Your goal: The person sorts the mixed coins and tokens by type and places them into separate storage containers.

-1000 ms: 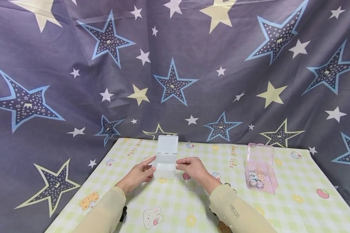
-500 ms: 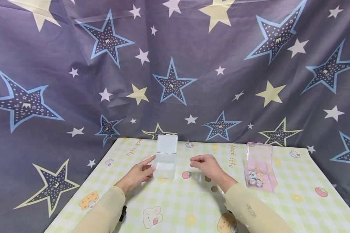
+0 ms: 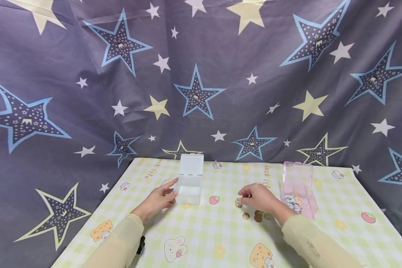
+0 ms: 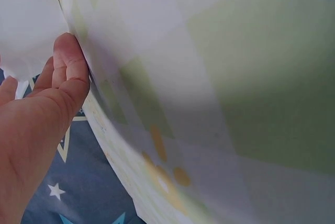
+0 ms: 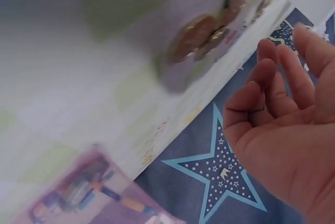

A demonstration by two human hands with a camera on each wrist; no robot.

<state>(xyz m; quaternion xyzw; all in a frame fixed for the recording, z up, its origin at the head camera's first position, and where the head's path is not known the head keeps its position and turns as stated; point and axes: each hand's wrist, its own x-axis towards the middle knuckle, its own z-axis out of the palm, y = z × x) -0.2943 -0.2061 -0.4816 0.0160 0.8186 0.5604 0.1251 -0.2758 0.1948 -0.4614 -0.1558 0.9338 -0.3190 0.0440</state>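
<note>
A small white lidded box [image 3: 189,199] stands left of centre in the head view, its lid [image 3: 191,164] raised at the back. My left hand [image 3: 157,199] rests beside it, fingertips right at its left wall. In the left wrist view the left hand [image 4: 49,96] has its fingers extended along the white box [image 4: 29,22]. My right hand [image 3: 259,196] is low over several bronze-coloured coins [image 3: 258,216], fingers loosely bent. The right wrist view shows nothing held in the right hand [image 5: 288,114], with coins [image 5: 196,35] lying close by.
Behind my right hand, a clear pink box [image 3: 299,174] with its lid up holds sticker-like cartoon pictures. A checked, printed cloth [image 3: 194,238] covers the table. A dark star-patterned curtain [image 3: 221,59] hangs behind the table's back edge.
My right hand has moved from the white box rightward and down to the coins, its fingers loosening. The left hand stays beside the white box.
</note>
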